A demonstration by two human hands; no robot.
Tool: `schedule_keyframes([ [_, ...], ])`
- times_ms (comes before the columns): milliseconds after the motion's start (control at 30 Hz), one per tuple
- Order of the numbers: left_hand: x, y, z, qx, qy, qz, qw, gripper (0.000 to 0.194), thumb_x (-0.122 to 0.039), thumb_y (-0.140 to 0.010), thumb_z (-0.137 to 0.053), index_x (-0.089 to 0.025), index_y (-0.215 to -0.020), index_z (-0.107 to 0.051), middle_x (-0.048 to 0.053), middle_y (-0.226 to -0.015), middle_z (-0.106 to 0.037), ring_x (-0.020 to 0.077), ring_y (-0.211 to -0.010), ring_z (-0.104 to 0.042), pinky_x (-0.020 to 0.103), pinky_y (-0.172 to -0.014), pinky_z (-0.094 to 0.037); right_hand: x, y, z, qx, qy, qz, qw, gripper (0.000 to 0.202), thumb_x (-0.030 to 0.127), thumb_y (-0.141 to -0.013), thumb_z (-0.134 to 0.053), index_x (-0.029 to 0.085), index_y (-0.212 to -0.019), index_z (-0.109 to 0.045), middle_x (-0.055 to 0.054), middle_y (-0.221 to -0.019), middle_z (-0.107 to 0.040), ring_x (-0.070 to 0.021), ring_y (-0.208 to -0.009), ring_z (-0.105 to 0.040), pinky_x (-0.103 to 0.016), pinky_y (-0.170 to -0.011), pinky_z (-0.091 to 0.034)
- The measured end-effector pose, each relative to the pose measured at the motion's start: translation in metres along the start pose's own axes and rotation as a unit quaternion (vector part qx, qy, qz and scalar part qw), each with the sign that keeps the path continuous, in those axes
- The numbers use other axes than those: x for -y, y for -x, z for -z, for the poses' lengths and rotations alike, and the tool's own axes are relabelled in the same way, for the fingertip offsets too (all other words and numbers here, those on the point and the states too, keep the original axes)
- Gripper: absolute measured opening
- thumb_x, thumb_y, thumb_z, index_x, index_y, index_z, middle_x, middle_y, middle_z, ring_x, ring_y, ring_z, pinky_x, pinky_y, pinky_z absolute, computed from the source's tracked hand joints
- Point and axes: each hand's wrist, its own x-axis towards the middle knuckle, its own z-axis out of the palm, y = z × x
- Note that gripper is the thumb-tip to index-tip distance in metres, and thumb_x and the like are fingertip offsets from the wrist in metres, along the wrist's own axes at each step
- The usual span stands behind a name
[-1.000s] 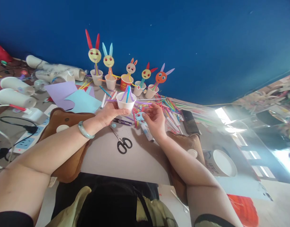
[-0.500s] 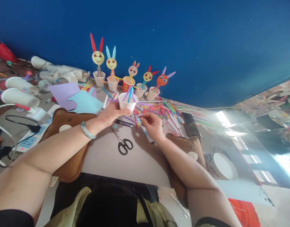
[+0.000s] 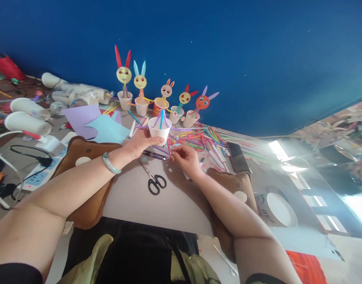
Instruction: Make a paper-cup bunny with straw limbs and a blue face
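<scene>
My left hand (image 3: 142,142) is wrapped round a white paper cup (image 3: 159,130), keeping it upright above the table. Purple and blue strips (image 3: 162,118) rise from the cup and lean together at the top. My right hand (image 3: 186,159) is pinched just right of the cup, its fingertips beside a narrow pink strip (image 3: 169,148). What lies between those fingertips is too small to make out. Below the hands lie black-handled scissors (image 3: 157,184) and a dark pen-like tool (image 3: 155,154).
Behind stand several cups with rabbit-faced figures (image 3: 123,75) against the blue wall. Loose coloured strips (image 3: 195,138) and a phone (image 3: 238,157) lie to the right. At left are purple paper (image 3: 80,118), blue paper (image 3: 110,128), a power strip (image 3: 36,175) and a brown cushion (image 3: 89,197).
My right hand has shifted slightly left and down, bringing its fingertips against or close to the pink strip. The left hand and cup stay nearly still.
</scene>
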Motion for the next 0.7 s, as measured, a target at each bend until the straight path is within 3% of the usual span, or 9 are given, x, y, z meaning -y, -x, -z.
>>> schedule_keyframes([
  [133, -0.003, 0.001, -0.001, 0.02, -0.017, 0.0, 1.0, 0.049, -0.035, -0.064, -0.091, -0.014, -0.106, -0.077, 0.012, -0.11, -0.077, 0.028, -0.105, -0.068, 0.041, -0.096, -0.051, -0.001, 0.001, -0.003, -0.016, -0.002, 0.002, 1.0, 0.014, 0.034, -0.081, -0.066, 0.021, -0.084, -0.063, 0.002, -0.063, -0.063, -0.0136, -0.057, -0.059, -0.028, -0.057, -0.046],
  [333, -0.002, 0.003, 0.003, 0.03, -0.105, 0.006, 0.994, 0.052, -0.041, -0.067, -0.089, -0.017, -0.111, -0.075, 0.011, -0.111, -0.077, 0.0294, -0.105, -0.069, 0.043, -0.096, -0.051, -0.006, -0.012, 0.006, -0.21, -0.078, 0.004, 0.975, 0.019, 0.031, -0.081, -0.064, 0.025, -0.088, -0.047, 0.006, -0.073, -0.056, -0.0107, -0.06, -0.053, -0.025, -0.057, -0.047],
  [467, -0.002, 0.003, 0.005, 0.062, -0.162, 0.002, 0.985, 0.055, -0.042, -0.064, -0.09, -0.017, -0.111, -0.076, 0.011, -0.111, -0.077, 0.0301, -0.108, -0.069, 0.044, -0.1, -0.05, 0.0, -0.024, 0.029, -0.284, -0.073, 0.028, 0.956, 0.015, 0.033, -0.084, -0.063, 0.025, -0.087, -0.051, 0.004, -0.075, -0.057, -0.0118, -0.066, -0.056, -0.027, -0.066, -0.05],
  [633, -0.002, 0.005, -0.002, 0.139, -0.194, 0.046, 0.97, 0.06, -0.041, -0.06, -0.092, -0.017, -0.112, -0.075, 0.011, -0.11, -0.078, 0.0329, -0.107, -0.07, 0.045, -0.097, -0.052, 0.021, -0.018, 0.044, -0.146, 0.052, 0.095, 0.983, 0.018, 0.036, -0.081, -0.074, 0.022, -0.093, -0.071, -0.003, -0.089, -0.073, -0.0196, -0.084, -0.066, -0.036, -0.083, -0.054],
  [700, 0.0, 0.006, -0.006, 0.156, -0.198, 0.034, 0.967, 0.065, -0.039, -0.059, -0.092, -0.017, -0.117, -0.073, 0.011, -0.115, -0.076, 0.033, -0.111, -0.068, 0.045, -0.099, -0.051, 0.026, -0.014, 0.043, -0.092, 0.092, 0.117, 0.984, 0.021, 0.037, -0.08, -0.077, 0.024, -0.096, -0.075, -0.004, -0.094, -0.076, -0.0221, -0.091, -0.068, -0.04, -0.09, -0.053],
])
